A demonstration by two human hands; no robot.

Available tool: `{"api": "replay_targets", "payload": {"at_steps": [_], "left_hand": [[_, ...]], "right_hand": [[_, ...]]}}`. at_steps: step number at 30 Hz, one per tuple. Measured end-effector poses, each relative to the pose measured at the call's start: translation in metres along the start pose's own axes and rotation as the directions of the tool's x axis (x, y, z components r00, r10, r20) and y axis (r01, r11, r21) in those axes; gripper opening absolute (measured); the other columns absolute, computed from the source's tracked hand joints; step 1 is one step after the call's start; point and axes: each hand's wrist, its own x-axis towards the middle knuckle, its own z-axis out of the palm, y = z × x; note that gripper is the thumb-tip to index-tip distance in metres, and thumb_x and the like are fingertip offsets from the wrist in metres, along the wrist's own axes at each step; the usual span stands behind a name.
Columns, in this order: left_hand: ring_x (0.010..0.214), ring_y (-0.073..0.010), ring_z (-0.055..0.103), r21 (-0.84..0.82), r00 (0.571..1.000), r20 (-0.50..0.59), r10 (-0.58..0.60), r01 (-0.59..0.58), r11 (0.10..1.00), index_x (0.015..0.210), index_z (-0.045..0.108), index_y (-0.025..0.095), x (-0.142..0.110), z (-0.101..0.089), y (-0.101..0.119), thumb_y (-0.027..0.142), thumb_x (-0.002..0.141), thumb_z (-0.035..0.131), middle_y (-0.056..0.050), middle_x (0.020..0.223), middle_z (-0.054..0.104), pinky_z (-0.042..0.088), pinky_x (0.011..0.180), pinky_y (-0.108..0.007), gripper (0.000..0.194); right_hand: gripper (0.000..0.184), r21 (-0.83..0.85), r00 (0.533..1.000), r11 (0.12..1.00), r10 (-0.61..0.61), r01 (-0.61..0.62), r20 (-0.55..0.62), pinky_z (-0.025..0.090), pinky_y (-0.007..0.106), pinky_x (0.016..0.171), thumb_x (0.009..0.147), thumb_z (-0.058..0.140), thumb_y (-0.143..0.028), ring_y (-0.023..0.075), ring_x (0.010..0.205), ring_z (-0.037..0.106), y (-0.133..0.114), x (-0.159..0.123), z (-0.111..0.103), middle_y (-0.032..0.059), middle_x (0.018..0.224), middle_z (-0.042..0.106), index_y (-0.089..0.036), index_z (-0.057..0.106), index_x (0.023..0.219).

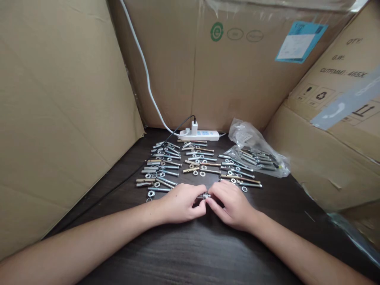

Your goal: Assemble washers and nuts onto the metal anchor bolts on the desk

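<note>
Over the front of the dark table, my left hand (181,202) is closed, thumb and fingers pinching an expansion bolt (204,196). My right hand (232,202) meets it from the other side, fingertips closed on the bolt's end, where rings that look like a nut and washers sit. Most of the bolt is hidden by my fingers. Just beyond the hands lie rows of loose bolts (169,173), metal sleeves (146,180), nuts (151,193) and flat washers (244,189).
A clear plastic bag (249,136) with more bolts lies at the back right. Behind the rows is a white power strip (204,135) with a charger (194,128); a black cable (118,185) runs left across the table. Cardboard boxes (184,67) wall the left, back and right.
</note>
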Motion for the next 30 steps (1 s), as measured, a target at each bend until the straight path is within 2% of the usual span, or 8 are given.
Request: {"api": "replay_targets", "payload": {"at_steps": [7, 14, 20, 25, 30], "left_hand": [[0.052, -0.0108, 0.047, 0.030, 0.999, 0.019, 0.034, -0.034, 0.999, 0.074, 0.044, 0.020, -0.0013, 0.0010, -0.0003, 0.025, 0.081, 0.045, 0.004, 0.061, 0.053, 0.029, 0.051, -0.021, 0.009], [0.051, -0.0100, 0.045, -0.018, 1.000, 0.008, 0.025, -0.025, 1.000, 0.075, 0.043, 0.020, -0.0007, 0.0000, -0.0009, 0.025, 0.080, 0.046, 0.005, 0.061, 0.052, 0.028, 0.050, -0.020, 0.008], [0.051, -0.0106, 0.046, 0.008, 1.000, 0.022, 0.006, -0.007, 1.000, 0.074, 0.045, 0.020, 0.0006, -0.0019, 0.0010, 0.025, 0.080, 0.046, 0.004, 0.060, 0.053, 0.029, 0.050, -0.020, 0.008], [0.052, -0.0108, 0.048, 0.034, 0.999, 0.028, 0.036, -0.037, 0.999, 0.073, 0.045, 0.020, 0.0007, -0.0013, 0.0015, 0.025, 0.080, 0.046, 0.004, 0.061, 0.054, 0.029, 0.050, -0.020, 0.009], [0.051, -0.0104, 0.046, 0.028, 0.999, 0.019, 0.042, -0.042, 0.999, 0.073, 0.044, 0.020, 0.0001, -0.0008, 0.0006, 0.025, 0.080, 0.046, 0.004, 0.060, 0.053, 0.028, 0.049, -0.021, 0.009]], "right_hand": [[0.028, 0.012, 1.000, 1.000, -0.009, 0.009, 0.006, 0.028, 0.029, 0.062, 0.095, 0.037, -0.025, 0.0145, 0.059, 0.041, 0.0017, 0.0002, 0.0016, 0.0016, 0.064, 0.053, -0.019, 0.048, 0.070], [0.019, 0.031, 1.000, 0.999, 0.008, -0.008, 0.026, 0.029, 0.029, 0.062, 0.088, 0.046, -0.027, 0.0143, 0.060, 0.039, -0.0020, 0.0004, -0.0032, 0.0008, 0.065, 0.051, -0.018, 0.046, 0.071], [0.028, -0.031, 0.999, 0.999, -0.044, 0.044, 0.024, 0.029, 0.030, 0.062, 0.094, 0.038, -0.027, 0.0145, 0.061, 0.040, 0.0021, -0.0003, 0.0008, 0.0018, 0.065, 0.052, -0.018, 0.048, 0.070], [0.033, -0.066, 0.998, 0.996, -0.063, 0.064, 0.008, 0.028, 0.030, 0.062, 0.096, 0.035, -0.026, 0.0144, 0.059, 0.039, 0.0029, 0.0008, 0.0016, 0.0015, 0.062, 0.051, -0.018, 0.048, 0.066], [0.024, -0.040, 1.000, 0.999, -0.009, 0.010, 0.017, 0.027, 0.030, 0.062, 0.090, 0.042, -0.025, 0.0145, 0.060, 0.039, -0.0003, 0.0010, -0.0021, 0.0013, 0.063, 0.051, -0.018, 0.047, 0.068]]}}
